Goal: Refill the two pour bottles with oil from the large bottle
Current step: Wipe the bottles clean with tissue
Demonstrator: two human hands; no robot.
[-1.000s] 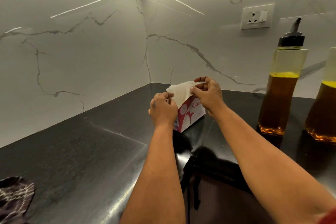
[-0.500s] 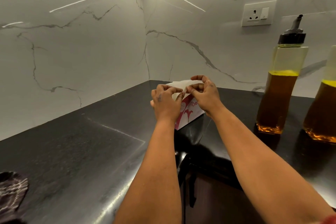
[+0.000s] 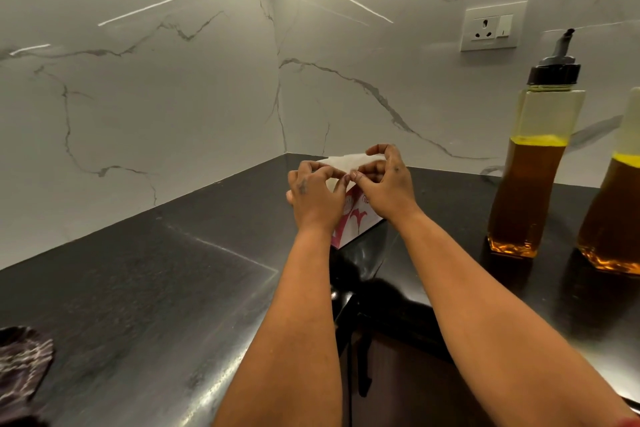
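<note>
Head view:
Grip: left hand [image 3: 317, 199] and right hand [image 3: 388, 189] both pinch one white tissue [image 3: 346, 163], fingers curled, fingertips nearly meeting at its centre. Tissue is held flat, approx. level, just above the box.
Left hand: back of hand faces cam; fingers bent over the near-left edge of the tissue.
Right hand: thumb and forefinger nip the right part of the tissue; remaining fingers arch over its far edge.
Below grip: pink/white tissue box [image 3: 356, 224], partly hidden by both hands; sits on the black countertop [image 3: 156, 288].
Right of grip: pour bottle [image 3: 530, 184] w/ black cap and spout, upright, well apart from hands. Oil fills approx. the lower 2/3; clear above.
Further right: second pour bottle [image 3: 616, 211], cut by frame edge, upright, beside the first, not touching it. Oil level slightly lower in frame; cap out of view.
Large bottle: out of frame.
Behind grip: white marble-look wall, corner seam directly beyond the hands.
Up-right of grip: wall socket w/ switch [image 3: 493, 26], above the first bottle.
Near-left of grip, far: dark patterned cloth [image 3: 20, 360] at the frame's lower-left edge, lying on the counter.
</note>
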